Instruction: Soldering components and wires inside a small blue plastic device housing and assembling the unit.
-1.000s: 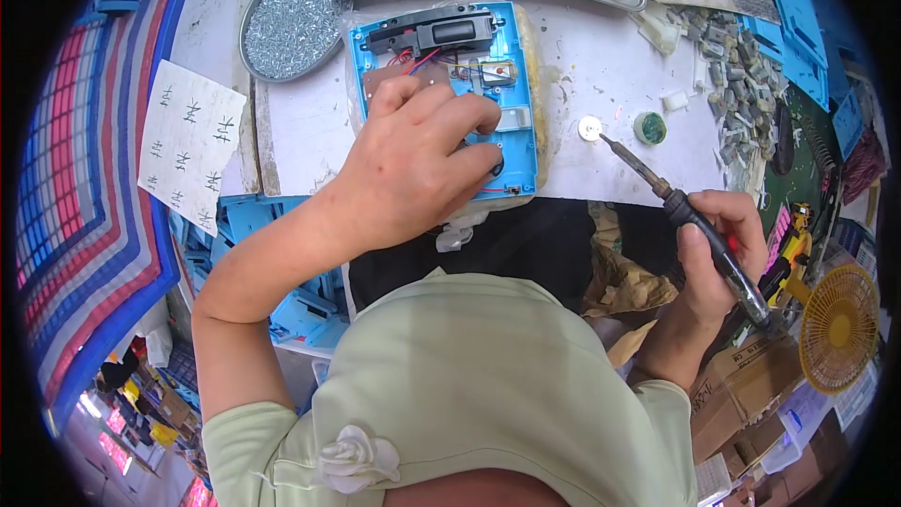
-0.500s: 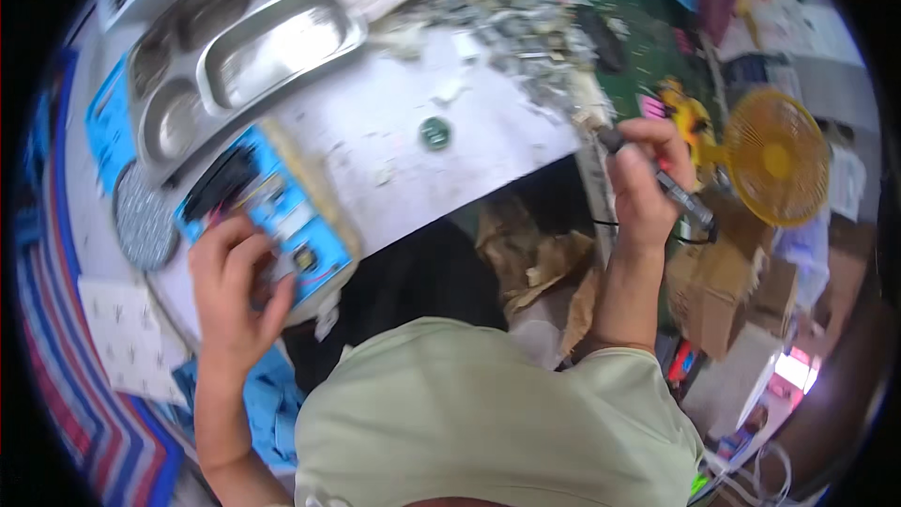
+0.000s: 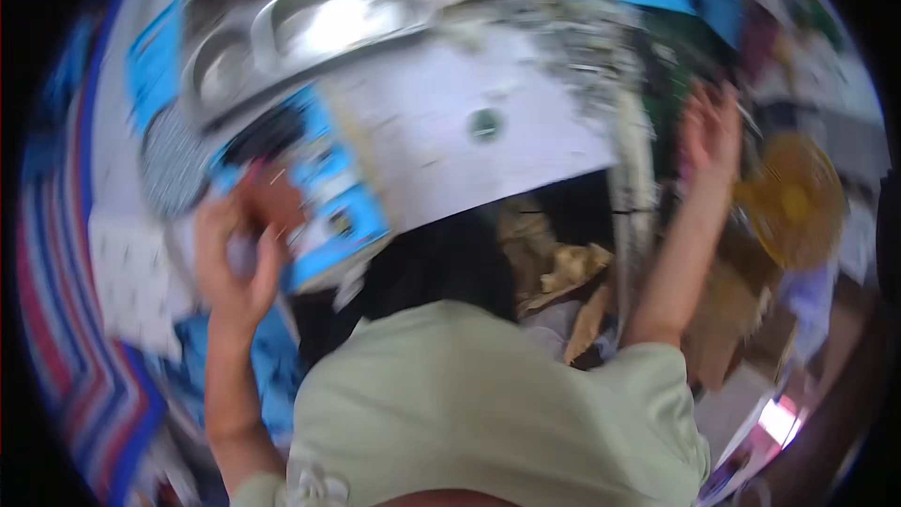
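Observation:
My left hand (image 3: 239,253) rests at the near left side of a bright blue casing (image 3: 361,211) holding a black part and small electronic pieces. Its thumb stands apart from the fingers, which reach over the casing; motion blurs their tips. Stretched out at the far right, my right hand (image 3: 710,131) has its fingers spread over a dark green surface. I see no tool in that hand. A small round green piece (image 3: 486,126) lies on the white tabletop (image 3: 441,169) between the hands.
A steel compartment tray (image 3: 258,38) stands at the back left, beside a grey round pad (image 3: 172,164). Small metallic pieces (image 3: 587,52) are heaped at the back right. A yellow fan (image 3: 793,202) is right of my forearm. Brown paper (image 3: 572,268) lies below the table edge.
My right hand has moved farther out and opened; the black pen-like tool it held is out of it. My left hand stays by the blue casing. The whole view has shifted.

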A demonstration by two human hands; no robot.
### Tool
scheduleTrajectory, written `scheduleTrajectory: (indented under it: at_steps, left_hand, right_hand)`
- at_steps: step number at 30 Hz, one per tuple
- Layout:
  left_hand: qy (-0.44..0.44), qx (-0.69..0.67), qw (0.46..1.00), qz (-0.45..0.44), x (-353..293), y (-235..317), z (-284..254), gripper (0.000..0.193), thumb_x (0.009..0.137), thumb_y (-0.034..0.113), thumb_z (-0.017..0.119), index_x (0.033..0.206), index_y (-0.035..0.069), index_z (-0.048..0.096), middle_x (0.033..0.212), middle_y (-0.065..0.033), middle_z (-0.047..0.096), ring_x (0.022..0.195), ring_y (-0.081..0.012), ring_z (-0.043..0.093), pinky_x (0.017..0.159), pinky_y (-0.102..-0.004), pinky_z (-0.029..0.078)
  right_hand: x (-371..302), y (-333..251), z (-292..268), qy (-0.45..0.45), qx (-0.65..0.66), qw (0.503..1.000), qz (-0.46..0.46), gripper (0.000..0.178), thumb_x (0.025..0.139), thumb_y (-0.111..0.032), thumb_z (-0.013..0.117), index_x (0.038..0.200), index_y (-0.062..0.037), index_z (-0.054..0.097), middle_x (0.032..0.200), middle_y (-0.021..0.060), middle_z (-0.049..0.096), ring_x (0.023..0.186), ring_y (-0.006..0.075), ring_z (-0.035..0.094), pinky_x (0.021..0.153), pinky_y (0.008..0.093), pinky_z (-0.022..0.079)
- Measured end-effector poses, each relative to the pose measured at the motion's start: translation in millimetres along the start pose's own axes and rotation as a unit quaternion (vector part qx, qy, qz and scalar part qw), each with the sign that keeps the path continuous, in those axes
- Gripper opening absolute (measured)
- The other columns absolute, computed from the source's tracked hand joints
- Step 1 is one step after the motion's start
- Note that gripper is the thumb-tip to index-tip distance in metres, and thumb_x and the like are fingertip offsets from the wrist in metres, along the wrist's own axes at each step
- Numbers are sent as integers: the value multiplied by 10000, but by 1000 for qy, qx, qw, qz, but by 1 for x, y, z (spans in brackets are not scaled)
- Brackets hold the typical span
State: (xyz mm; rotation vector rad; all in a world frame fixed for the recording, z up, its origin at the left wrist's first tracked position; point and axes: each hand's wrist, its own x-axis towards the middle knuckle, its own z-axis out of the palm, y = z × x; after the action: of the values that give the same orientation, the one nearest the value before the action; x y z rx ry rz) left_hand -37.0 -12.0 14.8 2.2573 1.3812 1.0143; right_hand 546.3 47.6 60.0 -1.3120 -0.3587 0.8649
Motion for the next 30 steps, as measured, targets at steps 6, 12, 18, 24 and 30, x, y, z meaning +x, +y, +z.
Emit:
scheduleTrajectory:
  at_steps: [6, 12, 18, 24, 30]
  left_hand:
    - [-12, -40, 999, -24, 2, 4, 9, 320, 712, 18, 771, 952, 57, 564, 966, -125, 575, 844, -315, 572, 769, -403, 440]
    - [-49, -6, 998, 31, 22, 13, 13, 405, 672, 67, 808, 1029, 94, 619, 1038, -102, 579, 929, -315, 567, 846, -431, 429]
    - [-112, 34, 989, 88, 38, 13, 14, 296, 670, 78, 802, 939, 107, 682, 975, -65, 571, 890, -270, 570, 772, -410, 423]
    - [-161, -6, 980, 120, 47, 3, 12, 256, 692, 75, 783, 926, 108, 683, 951, -68, 577, 890, -269, 600, 758, -405, 451]
    - [-159, -30, 978, 133, 43, -8, 9, 293, 705, 63, 773, 984, 94, 689, 991, -79, 603, 918, -291, 623, 764, -414, 492]
  right_hand:
    - [-202, 111, 117, -414, -370, 778, -295, 308, 748, -72, 835, 1027, -44, 707, 1044, 84, 681, 830, 213, 647, 736, 322, 521]
    - [-242, 152, 187, -497, -418, 638, -414, 228, 727, -170, 837, 870, -85, 680, 833, 54, 572, 810, 276, 537, 709, 398, 392]
    - [-249, 154, 184, -494, -440, 633, -402, 195, 755, -150, 808, 850, -80, 652, 813, 57, 578, 779, 276, 554, 703, 409, 391]
    - [-249, 157, 181, -494, -422, 659, -379, 187, 756, -132, 795, 858, -75, 649, 815, 67, 586, 779, 284, 562, 680, 412, 397]
    - [-250, 155, 186, -505, -435, 645, -375, 184, 747, -119, 787, 869, -83, 654, 824, 65, 591, 778, 284, 564, 680, 412, 404]
